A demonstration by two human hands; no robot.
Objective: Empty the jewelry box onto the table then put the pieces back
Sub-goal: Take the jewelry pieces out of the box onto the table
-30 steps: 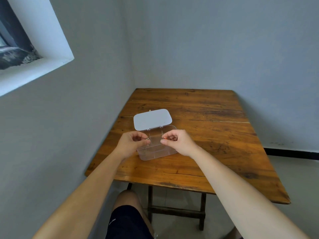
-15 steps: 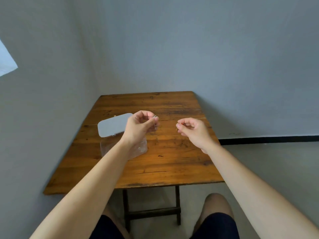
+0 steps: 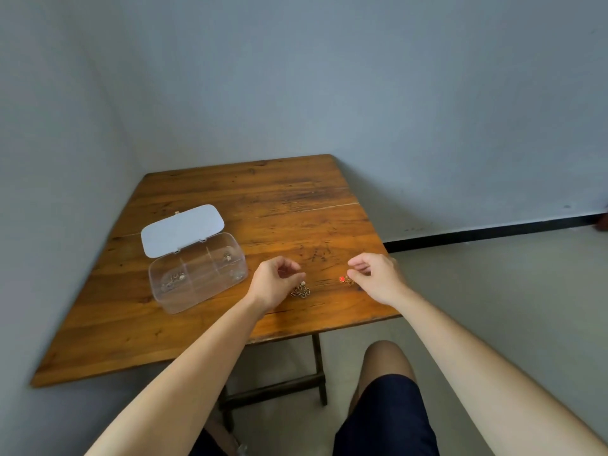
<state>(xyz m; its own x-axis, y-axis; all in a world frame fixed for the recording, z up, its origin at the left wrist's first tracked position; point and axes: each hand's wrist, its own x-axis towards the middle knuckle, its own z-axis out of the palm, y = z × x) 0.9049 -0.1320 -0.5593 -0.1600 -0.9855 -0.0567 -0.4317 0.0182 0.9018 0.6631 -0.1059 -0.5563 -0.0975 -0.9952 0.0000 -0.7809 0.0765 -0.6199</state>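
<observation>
A clear plastic jewelry box (image 3: 197, 278) stands open on the wooden table (image 3: 296, 209), its white lid (image 3: 182, 230) tipped back. Small silvery pieces (image 3: 172, 279) lie in its compartments. A gold chain (image 3: 301, 292) lies on the table just under the fingertips of my left hand (image 3: 273, 283). A gold piece with a red stone (image 3: 344, 280) lies beside my right hand (image 3: 375, 276). The fingers of both hands are loosely curled and apart, just above the pieces.
The table stands in a corner, with grey walls at its left and far sides. Its right edge and near edge drop to the pale floor (image 3: 493, 291). My knee (image 3: 385, 360) shows below the table's front edge.
Both hands carried pieces from the box to the right and lowered. The chain and the red-stone piece now lie on the table, and the fingers have loosened.
</observation>
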